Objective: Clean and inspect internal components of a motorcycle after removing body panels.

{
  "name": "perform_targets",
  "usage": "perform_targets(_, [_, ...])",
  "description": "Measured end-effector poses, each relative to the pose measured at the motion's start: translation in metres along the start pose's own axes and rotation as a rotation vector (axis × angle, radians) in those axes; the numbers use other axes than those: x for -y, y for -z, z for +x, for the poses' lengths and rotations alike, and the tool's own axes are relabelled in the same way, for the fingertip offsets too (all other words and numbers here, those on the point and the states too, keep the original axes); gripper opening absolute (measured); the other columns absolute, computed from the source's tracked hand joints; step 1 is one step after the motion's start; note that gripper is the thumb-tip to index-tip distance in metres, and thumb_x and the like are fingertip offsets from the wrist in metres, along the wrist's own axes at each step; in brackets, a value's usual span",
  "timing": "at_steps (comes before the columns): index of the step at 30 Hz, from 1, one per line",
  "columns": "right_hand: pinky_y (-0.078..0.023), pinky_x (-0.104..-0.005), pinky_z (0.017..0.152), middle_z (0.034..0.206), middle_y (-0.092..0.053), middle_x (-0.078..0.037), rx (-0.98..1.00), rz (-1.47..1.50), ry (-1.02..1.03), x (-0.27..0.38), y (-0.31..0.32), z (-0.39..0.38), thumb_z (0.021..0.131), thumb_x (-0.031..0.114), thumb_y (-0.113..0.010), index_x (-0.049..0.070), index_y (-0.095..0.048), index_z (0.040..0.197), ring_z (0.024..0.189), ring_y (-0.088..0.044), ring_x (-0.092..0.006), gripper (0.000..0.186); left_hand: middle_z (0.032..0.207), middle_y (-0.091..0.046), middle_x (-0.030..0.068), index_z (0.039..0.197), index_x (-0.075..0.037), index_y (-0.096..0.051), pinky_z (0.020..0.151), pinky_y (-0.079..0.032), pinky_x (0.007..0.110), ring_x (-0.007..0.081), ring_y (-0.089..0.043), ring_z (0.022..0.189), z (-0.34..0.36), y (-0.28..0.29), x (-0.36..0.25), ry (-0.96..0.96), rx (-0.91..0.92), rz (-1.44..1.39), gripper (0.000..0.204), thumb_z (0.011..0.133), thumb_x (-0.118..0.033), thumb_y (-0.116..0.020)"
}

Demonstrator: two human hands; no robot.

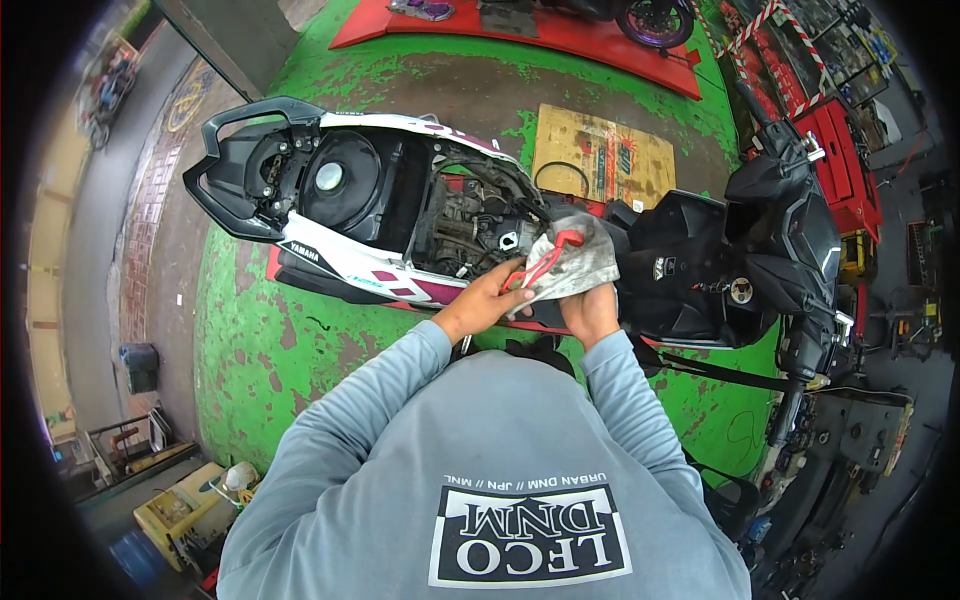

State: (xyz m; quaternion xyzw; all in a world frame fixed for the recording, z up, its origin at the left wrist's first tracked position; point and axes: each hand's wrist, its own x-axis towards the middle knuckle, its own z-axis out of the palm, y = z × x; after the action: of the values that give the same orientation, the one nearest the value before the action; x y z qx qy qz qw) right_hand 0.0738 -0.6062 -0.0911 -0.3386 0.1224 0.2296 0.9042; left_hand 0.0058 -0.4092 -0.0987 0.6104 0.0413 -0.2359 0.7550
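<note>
In front of me, a stained grey-white rag is spread between my two hands, over the middle of a scooter. My left hand pinches its left edge, thumb on top. My right hand supports it from below on the right, its fingers partly hidden beneath the cloth. A red shape with a bent end runs across the rag; I cannot tell if it is printed or a separate thing. The scooter's white, magenta and black body lies lengthwise, its engine exposed through an opening left of the rag.
Beyond the scooter, a flat cardboard sheet carries a black belt-like loop. A red platform stands at the far side. The handlebar is at right, near a red cabinet. A yellow container sits at lower left.
</note>
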Motion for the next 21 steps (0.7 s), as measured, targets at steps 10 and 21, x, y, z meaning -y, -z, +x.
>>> perform_targets(10, [-0.048, -0.0553, 0.108, 0.132, -0.066, -0.012, 0.094, 0.231, -0.24, 0.012, -0.005, -0.021, 0.105, 0.059, -0.046, 0.012, -0.06, 0.131, 0.123, -0.063, -0.033, 0.056, 0.119, -0.06, 0.0129, 0.124, -0.002, -0.061, 0.084, -0.055, 0.033, 0.0238, -0.065, 0.1, -0.001, 0.0, -0.012, -0.392, -0.406, 0.616, 0.027, 0.102, -0.016, -0.065])
perform_targets(21, [-0.054, -0.0509, 0.104, 0.127, -0.067, -0.013, -0.115, 0.104, -0.272, 0.004, 0.022, -0.014, 0.104, 0.047, -0.058, 0.011, -0.059, 0.13, 0.116, -0.067, -0.0318, 0.045, 0.116, -0.069, 0.0096, 0.119, -0.004, -0.051, 0.079, -0.059, 0.029, 0.0158, -0.071, 0.091, -0.004, 0.02, -0.015, -0.173, -0.275, -0.007, 0.014, 0.108, -0.012, -0.055])
